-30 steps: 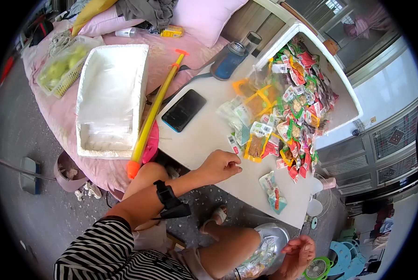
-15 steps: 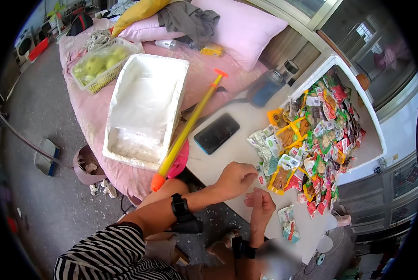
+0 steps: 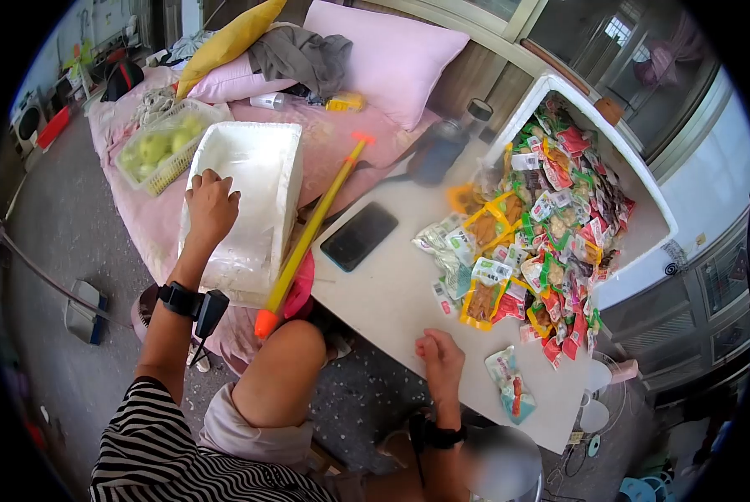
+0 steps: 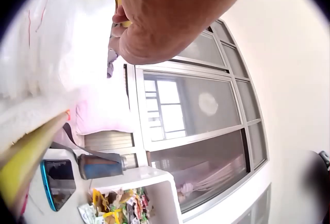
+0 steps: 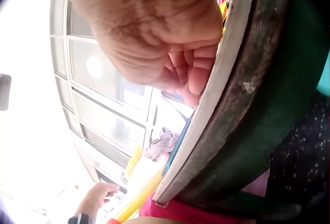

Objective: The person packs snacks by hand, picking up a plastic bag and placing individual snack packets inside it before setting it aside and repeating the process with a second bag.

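Observation:
My left hand hangs over the white foam box on the bed, its fingers loosely bent with nothing visible in them. Clear plastic lines the inside of that box. At the table's front edge rests my right hand, fingers relaxed and curled; the right wrist view shows the bent fingers close to the edge. Beside it lies a teal-and-white snack packet. Farther back, a heap of small snack packets spills from a tipped white foam box onto the table.
A dark phone lies on the table, with a blue bottle behind it. A yellow tube with orange ends leans beside the lined box. A basket of green fruit stands on the bed. A metal bowl sits low by my lap.
My left hand has swung left from the table's front edge to above the lined foam box. The right hand has come up from beside the bowl to the table edge.

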